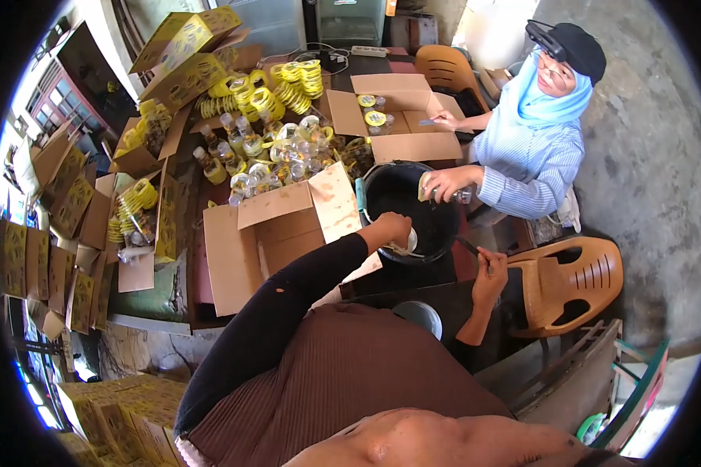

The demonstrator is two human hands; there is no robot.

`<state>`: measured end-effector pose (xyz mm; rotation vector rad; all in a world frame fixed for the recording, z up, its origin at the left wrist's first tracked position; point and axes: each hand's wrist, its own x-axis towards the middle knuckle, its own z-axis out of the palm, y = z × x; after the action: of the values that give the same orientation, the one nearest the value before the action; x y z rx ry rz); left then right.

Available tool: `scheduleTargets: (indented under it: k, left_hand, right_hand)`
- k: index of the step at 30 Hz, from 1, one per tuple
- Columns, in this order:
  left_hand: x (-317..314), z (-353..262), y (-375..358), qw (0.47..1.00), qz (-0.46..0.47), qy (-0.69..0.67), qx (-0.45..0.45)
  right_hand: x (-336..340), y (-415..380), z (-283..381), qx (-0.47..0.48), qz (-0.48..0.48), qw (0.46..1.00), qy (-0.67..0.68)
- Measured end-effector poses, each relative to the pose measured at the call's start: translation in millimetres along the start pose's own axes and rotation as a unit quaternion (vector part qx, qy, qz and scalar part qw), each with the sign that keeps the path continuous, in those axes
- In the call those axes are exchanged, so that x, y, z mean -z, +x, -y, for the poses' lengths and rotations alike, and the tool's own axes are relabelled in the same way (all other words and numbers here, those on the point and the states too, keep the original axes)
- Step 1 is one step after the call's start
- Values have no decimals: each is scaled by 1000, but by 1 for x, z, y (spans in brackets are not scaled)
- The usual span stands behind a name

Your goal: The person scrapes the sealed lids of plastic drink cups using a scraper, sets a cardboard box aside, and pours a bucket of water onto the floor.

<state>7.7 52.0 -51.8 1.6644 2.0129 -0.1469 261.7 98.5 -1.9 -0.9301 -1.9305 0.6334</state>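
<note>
Over the near side of a black bucket (374,175), my left hand (393,228) is closed around a pale, clear-looking container (411,240), mostly hidden by the fingers and the dark bucket. My right hand (488,272), just right of the bucket, grips a thin dark knife-like tool (467,247) that points toward the rim. Left of my left forearm stands an open cardboard box (230,261). Below the bucket, partly covered by my brown top, a round pale-blue container (419,315) shows.
Across the bucket, a person (530,156) holds a bottle (463,194) over it. Many clear bottles (288,156) and yellow-labelled packs (257,93) crowd the table. Another open box (413,148) holds yellow-lidded containers. An orange chair (565,280) stands at right; yellow cartons (35,268) stack at left.
</note>
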Motion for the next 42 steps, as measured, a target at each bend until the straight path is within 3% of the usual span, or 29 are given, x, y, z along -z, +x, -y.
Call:
scheduleTargets:
  k: [4, 9, 10, 12, 19, 21, 25, 28, 32, 34, 39, 42]
  left_hand:
    - [3, -2, -4, 1000, 18, 5, 2]
    - [-4, -2, -10, 991, -135, 1, -17]
    - [-1, -2, -11, 991, -136, 1, -15]
    - [6, -2, -12, 998, -39, 47, -18]
    - [10, -8, -20, 998, -58, 32, 15]
    - [8, -5, -21, 980, -196, 17, -2]
    - [17, 1, -22, 993, -96, 61, -1]
    - [12, 4, -25, 964, -266, 29, -3]
    - [17, 5, -31, 983, -183, 27, -6]
    - [16, 8, -33, 960, -278, 16, -4]
    - [31, 12, -55, 942, -335, -13, -14]
    - [49, 21, -90, 934, -329, -134, -40]
  right_hand:
    - [-1, -3, -2, 6, 6, 1000, -5]
    - [-3, -4, -4, 9, 9, 1000, -2]
    - [-4, -3, -2, 8, 9, 1000, 1]
    - [-5, -3, 1, 8, 12, 1000, 4]
    - [-7, -4, -3, -4, 24, 1000, 2]
    - [-7, -3, -5, 9, 26, 1000, -6]
    - [-6, -6, -1, 2, 20, 1000, -1]
    - [-6, -4, -5, -2, 24, 1000, -13]
    - [-9, -5, -1, 2, 26, 999, -20]
    - [-10, -3, -5, 10, 25, 999, -19]
    - [-12, -6, -3, 1, 29, 999, -16]
    - [-11, -8, -1, -3, 27, 1000, -4]
